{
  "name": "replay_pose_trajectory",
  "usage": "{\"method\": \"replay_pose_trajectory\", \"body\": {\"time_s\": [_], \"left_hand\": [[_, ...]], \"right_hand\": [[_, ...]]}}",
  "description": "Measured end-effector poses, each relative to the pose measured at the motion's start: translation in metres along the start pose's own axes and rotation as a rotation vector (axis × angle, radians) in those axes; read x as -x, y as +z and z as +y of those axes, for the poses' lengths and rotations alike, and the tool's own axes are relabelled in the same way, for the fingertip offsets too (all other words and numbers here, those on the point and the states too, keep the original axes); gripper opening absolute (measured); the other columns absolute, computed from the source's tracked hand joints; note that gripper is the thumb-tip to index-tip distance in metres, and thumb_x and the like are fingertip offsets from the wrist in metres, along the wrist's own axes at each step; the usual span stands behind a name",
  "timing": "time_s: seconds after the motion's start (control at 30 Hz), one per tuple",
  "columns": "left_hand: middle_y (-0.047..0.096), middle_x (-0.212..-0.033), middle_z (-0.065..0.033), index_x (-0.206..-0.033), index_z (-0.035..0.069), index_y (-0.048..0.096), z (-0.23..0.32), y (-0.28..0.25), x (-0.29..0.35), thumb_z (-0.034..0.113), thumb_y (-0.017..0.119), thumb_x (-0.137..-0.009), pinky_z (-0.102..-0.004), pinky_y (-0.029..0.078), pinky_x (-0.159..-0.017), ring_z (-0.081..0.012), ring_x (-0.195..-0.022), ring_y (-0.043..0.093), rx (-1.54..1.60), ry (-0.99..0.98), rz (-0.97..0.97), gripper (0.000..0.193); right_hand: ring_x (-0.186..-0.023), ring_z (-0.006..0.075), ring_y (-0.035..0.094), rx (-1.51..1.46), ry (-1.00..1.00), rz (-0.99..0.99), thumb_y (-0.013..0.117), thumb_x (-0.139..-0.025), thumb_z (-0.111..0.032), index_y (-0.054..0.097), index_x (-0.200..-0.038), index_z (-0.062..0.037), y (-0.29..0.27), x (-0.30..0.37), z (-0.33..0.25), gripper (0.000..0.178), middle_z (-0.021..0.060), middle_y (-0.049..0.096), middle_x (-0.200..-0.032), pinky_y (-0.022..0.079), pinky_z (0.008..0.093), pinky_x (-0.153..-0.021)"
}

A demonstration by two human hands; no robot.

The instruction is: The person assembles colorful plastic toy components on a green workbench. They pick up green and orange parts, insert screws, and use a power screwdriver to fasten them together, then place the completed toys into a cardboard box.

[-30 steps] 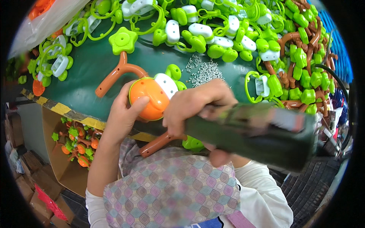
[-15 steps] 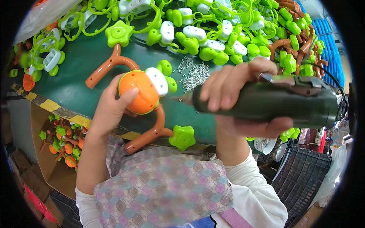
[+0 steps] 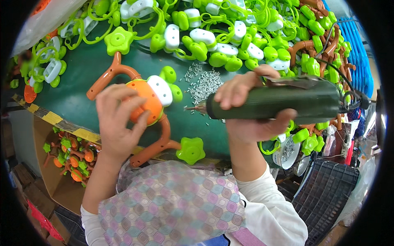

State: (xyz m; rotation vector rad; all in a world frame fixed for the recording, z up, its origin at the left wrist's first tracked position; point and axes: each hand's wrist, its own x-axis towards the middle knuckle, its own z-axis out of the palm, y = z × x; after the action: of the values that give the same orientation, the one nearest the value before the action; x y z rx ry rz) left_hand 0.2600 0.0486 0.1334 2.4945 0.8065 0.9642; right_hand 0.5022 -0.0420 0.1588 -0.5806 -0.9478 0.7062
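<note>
A toy figure lies on the green tabletop [image 3: 184,137]. It has a round orange body [image 3: 151,102], a white piece [image 3: 161,91] with two green lobes, and two brown forked limbs [image 3: 160,141], each with a green star-shaped end [image 3: 191,150]. Over the orange body is my left hand [image 3: 120,115], its fingers apart and its fingertips at the surface, partly covering it. My right hand [image 3: 250,102] grips a dark green electric screwdriver [image 3: 303,98]. Its bit [image 3: 195,108] points left, apart from the toy, near a pile of small silver screws [image 3: 204,86].
Green and white toy parts [image 3: 205,37] heap along the far side. Brown limbs with green ends [image 3: 324,53] pile at the right, beside stacked blue trays [image 3: 357,53]. A cardboard box [image 3: 61,180] of similar toys stands lower left; a black crate [image 3: 324,197] sits lower right.
My left hand has gone from gripping the orange body's side to lying over it with fingers spread. The toy and the screwdriver have shifted slightly left in view.
</note>
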Motion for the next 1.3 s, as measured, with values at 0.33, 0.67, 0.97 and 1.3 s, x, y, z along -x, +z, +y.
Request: {"method": "replay_pose_trajectory", "body": {"time_s": [0.33,0.67,0.97,1.3], "left_hand": [[0.066,-0.094,-0.0012,-0.092,0.013,0.073,0.009,0.002,-0.023,0.014,0.084,-0.072,-0.0454,0.038,-0.098,-0.0292,-0.104,0.056,0.349,-0.052,-0.088,0.023],[0.059,-0.101,-0.0035,-0.085,0.014,0.072,0.012,-0.013,-0.027,0.009,0.08,-0.07,-0.0456,0.036,-0.098,-0.0303,-0.106,0.049,0.116,0.045,-0.022,0.017],[0.058,-0.101,-0.0022,-0.088,0.017,0.077,-0.001,-0.015,-0.018,0.013,0.085,-0.071,-0.0435,0.036,-0.099,-0.0276,-0.109,0.049,0.386,-0.115,-0.053,0.019],[0.058,-0.103,-0.002,-0.087,0.018,0.077,-0.001,-0.018,-0.022,0.011,0.086,-0.068,-0.044,0.037,-0.098,-0.0283,-0.109,0.048,0.25,-0.06,-0.064,0.022]], "right_hand": [[-0.069,0.0205,0.056,-0.262,-0.026,0.075,0.048,-0.092,-0.074,0.051,-0.136,-0.0007,0.039,-0.022,-0.011,0.086,0.0059,0.057,-0.082,0.048,0.0378,-0.069],[-0.07,0.0203,0.057,-0.217,-0.031,-0.027,0.047,-0.092,-0.075,0.046,-0.14,-0.0031,0.047,-0.028,-0.004,0.086,0.0062,0.057,-0.082,0.05,0.0371,-0.071],[-0.072,0.0204,0.058,-0.238,-0.039,-0.058,0.045,-0.094,-0.074,0.044,-0.143,-0.0031,0.053,-0.026,-0.001,0.087,0.0068,0.056,-0.084,0.05,0.0379,-0.072],[-0.072,0.0207,0.059,-0.209,-0.038,-0.117,0.043,-0.094,-0.075,0.04,-0.145,-0.002,0.05,-0.027,0.004,0.089,0.0078,0.058,-0.085,0.051,0.0392,-0.072]]}}
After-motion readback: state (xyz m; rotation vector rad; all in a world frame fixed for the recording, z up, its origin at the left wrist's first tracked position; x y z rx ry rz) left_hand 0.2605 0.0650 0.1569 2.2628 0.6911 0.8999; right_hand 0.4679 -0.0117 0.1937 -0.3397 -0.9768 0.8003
